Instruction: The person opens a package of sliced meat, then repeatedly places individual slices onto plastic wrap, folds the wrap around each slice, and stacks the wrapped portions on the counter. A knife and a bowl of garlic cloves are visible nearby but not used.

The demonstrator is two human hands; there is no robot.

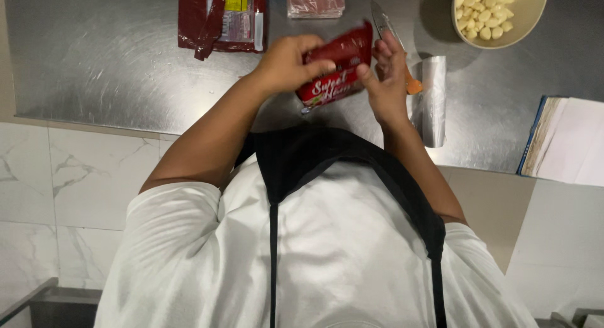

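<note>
Held up between both hands over a brushed steel counter (pixel 113 64): a red sealed packet (pixel 336 67), tilted, its upper corner toward the far edge and its lower end toward the body. Left hand (pixel 290 62) curled over the packet's left end, thumb laid across the printed front, fingers wrapped behind, so closed firmly on it. Right hand (pixel 385 73) against the packet's right edge, palm turned inward, fingers mostly straight and only loosely bent, touching rather than clamping; gripped in that same hand, a knife (pixel 384 23) with its blade pointing away past the fingertips and an orange handle showing just below the palm. Just right of the right hand, a strip of silvery foil or wrapper (pixel 434 101) lying flat on the counter. Beyond the left hand, well apart, an opened dark red package (pixel 221 18) with a yellow label; beyond the gap between the hands, a pack of pinkish sliced meat (pixel 315 1). Farther off past the right hand, a pale bowl (pixel 531 13) filled with peeled garlic cloves (pixel 483 13). Well out to the right, an open book or pad (pixel 569 139) with a blue cover edge. Below the wrists, white sleeves and a black apron.
</note>
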